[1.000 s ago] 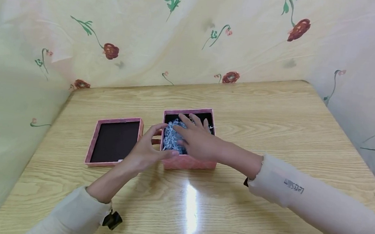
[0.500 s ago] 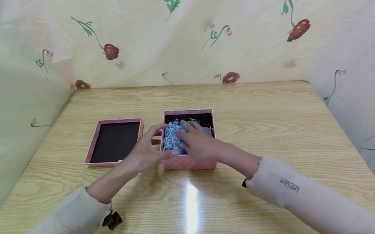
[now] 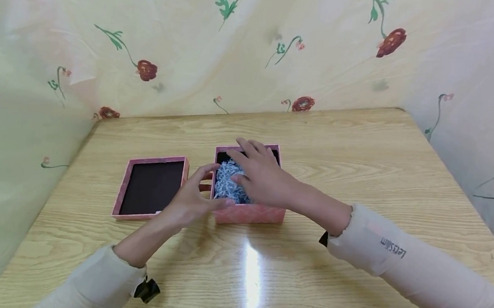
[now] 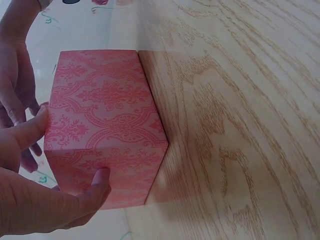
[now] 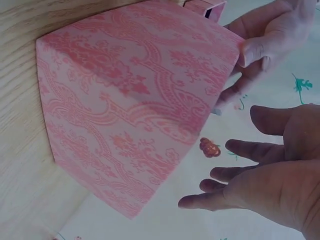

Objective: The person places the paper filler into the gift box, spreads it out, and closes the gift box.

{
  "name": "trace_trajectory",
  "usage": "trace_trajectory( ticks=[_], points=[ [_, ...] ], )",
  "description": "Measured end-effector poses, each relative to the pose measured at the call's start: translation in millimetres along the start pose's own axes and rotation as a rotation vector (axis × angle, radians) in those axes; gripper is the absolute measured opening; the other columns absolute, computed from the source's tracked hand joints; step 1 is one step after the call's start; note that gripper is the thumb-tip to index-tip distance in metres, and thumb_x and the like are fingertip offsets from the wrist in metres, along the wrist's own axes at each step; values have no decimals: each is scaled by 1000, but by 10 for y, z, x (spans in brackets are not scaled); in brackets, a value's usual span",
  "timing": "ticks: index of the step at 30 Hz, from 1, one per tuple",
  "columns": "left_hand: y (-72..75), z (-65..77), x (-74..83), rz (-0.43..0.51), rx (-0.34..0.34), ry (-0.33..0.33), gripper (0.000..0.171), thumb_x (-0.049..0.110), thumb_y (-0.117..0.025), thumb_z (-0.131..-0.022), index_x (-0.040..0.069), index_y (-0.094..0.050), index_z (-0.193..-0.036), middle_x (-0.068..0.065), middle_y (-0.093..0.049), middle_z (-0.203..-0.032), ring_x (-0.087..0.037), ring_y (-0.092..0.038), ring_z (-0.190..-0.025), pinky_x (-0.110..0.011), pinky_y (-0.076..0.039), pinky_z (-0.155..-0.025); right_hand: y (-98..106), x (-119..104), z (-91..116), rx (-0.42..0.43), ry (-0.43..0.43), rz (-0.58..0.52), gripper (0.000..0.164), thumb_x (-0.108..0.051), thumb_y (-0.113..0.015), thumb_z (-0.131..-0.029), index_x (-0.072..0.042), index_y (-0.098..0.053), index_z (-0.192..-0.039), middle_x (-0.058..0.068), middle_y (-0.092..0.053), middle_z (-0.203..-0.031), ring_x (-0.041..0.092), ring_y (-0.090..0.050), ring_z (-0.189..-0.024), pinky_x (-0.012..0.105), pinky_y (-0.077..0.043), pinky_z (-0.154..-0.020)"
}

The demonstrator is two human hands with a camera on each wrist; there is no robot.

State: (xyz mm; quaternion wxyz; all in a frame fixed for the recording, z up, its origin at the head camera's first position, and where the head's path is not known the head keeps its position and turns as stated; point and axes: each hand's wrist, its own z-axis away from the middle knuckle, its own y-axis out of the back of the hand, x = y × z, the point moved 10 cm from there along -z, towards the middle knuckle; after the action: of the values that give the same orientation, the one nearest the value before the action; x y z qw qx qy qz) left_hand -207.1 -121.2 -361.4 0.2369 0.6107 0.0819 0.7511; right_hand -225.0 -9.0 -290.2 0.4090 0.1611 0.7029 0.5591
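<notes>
A pink patterned box (image 3: 250, 215) with a black inside stands uncovered on the wooden table, blue shredded paper (image 3: 228, 184) heaped in it. My left hand (image 3: 193, 198) grips its near left corner, thumb at the front and fingers along the left side. The left wrist view shows that thumb (image 4: 97, 187) against one damask-printed face. Over the box, my right hand (image 3: 263, 175) is spread palm down with fingers reaching toward the far rim, hiding much of the filling. In the right wrist view the right hand's fingers (image 5: 215, 200) are extended and hold nothing, apart from the box wall.
Left of the box lies a shallow pink lid (image 3: 152, 187), its black inside facing up. The wooden table (image 3: 363, 155) reaches back to a floral cloth (image 3: 186, 44) that hangs behind and at both sides. A bright reflection marks the tabletop in front.
My right hand drew back over the shredded paper, then lifted and moved toward the box's far rim with fingers extended. My left hand stays at the corner, and the box has not moved.
</notes>
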Motion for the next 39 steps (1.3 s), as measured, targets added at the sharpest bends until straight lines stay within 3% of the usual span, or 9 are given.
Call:
trace_trajectory(
  ticks=[11, 24, 32, 39],
  points=[
    [44, 19, 6, 21, -3, -9, 83, 24, -79, -82, 23, -29, -149, -11, -34, -146, -36, -44, -127, -47, -49, -93, 90, -45, -2, 88, -3, -59, 53, -23, -59, -97, -6, -42, -144, 19, -25, -155, 35, -25, -140, 57, -26, -110],
    [239, 75, -17, 37, 36, -21, 79, 25, -77, -83, 21, -32, -148, -13, -34, -148, -32, -45, -127, -47, -48, -94, 24, -106, -19, 70, -29, -136, 57, -23, -57, -98, -11, -35, -149, 15, -23, -156, 33, -21, -142, 58, -24, -110],
    [447, 127, -73, 5, 65, -3, 69, 26, -68, -91, 17, -32, -149, -16, -36, -146, -34, -44, -128, -50, -40, -102, -122, -204, -61, 42, 8, -206, 58, -22, -57, -98, -8, -33, -149, 13, -28, -155, 29, -21, -143, 50, -25, -112],
    [714, 195, -112, -110, 142, 34, 64, 34, -61, -95, 15, -32, -150, -20, -34, -148, -36, -36, -135, -55, -33, -107, -231, -320, -100, 11, 31, -350, 58, -21, -55, -99, -10, -31, -150, 14, -21, -157, 28, -15, -145, 48, -26, -113]
  ],
)
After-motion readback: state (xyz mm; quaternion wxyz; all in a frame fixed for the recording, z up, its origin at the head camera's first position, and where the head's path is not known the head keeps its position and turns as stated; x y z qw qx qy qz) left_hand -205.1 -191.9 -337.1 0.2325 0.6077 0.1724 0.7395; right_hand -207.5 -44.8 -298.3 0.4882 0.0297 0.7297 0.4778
